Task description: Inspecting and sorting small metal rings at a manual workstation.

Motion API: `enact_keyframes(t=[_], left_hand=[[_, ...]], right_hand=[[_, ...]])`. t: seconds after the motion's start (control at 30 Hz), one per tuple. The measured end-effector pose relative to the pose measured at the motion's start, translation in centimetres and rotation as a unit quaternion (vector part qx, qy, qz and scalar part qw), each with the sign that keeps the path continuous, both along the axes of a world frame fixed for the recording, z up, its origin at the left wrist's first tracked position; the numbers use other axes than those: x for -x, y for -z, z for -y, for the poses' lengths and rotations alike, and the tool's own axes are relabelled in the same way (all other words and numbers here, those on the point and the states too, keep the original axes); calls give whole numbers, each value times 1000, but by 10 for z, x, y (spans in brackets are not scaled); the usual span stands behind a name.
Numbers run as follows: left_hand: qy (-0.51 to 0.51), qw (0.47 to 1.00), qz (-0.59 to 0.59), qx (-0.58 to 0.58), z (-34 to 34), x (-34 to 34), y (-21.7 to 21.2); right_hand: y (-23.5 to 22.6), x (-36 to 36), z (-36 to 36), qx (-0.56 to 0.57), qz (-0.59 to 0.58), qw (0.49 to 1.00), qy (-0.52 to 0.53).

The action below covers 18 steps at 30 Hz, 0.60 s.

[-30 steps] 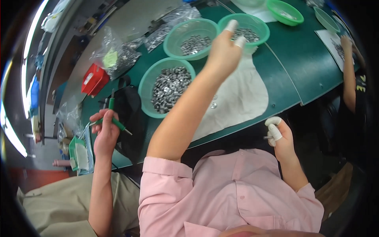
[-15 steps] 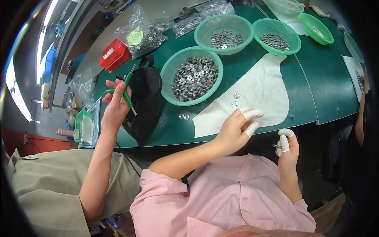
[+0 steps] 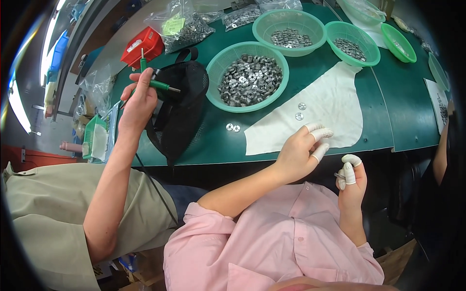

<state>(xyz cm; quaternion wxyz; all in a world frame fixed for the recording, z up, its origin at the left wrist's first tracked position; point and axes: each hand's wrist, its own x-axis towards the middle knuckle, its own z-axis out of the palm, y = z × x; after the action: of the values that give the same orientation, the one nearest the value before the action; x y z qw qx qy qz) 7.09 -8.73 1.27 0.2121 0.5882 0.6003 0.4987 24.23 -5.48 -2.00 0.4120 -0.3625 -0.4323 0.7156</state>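
Note:
My left hand [image 3: 301,150] reaches over the near edge of a white cloth [image 3: 335,109], its fingertips in white finger cots. Its thumb and fingers are apart, and I see nothing between them. Two small round metal discs [image 3: 299,116] lie on the cloth just beyond it. In front of the table edge, my right hand [image 3: 351,182], also in finger cots, is closed on a small metal piece [image 3: 339,175]. Only the end of that piece shows, so its kind is unclear. Two more metal discs [image 3: 233,127] lie on the green table left of the cloth.
A co-worker's hand [image 3: 138,104] at the left holds a green-handled tool [image 3: 162,86] above a black mesh bag [image 3: 182,104]. Green baskets [image 3: 212,92] of metal parts stand behind the cloth. A red box [image 3: 154,46] and a bag of parts [image 3: 191,33] sit far left.
The co-worker's hand has turned the green-handled tool and moved it slightly. My view has shifted a little. My own hands keep nearly the same pose.

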Motion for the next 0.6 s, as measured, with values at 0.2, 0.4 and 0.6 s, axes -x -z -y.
enact_keyframes(t=[0.2, 0.4, 0.6], left_hand=[[-3, 1000, 4, 5, -1, -3, 2], [-8, 1000, -2, -8, -4, -6, 4], [-16, 1000, -3, -2, -8, -5, 3]], right_hand=[[1, -4, 0, 0, -5, 1000, 4], [0, -9, -4, 4, -4, 1000, 3], [1, -9, -8, 1, -10, 1000, 1]])
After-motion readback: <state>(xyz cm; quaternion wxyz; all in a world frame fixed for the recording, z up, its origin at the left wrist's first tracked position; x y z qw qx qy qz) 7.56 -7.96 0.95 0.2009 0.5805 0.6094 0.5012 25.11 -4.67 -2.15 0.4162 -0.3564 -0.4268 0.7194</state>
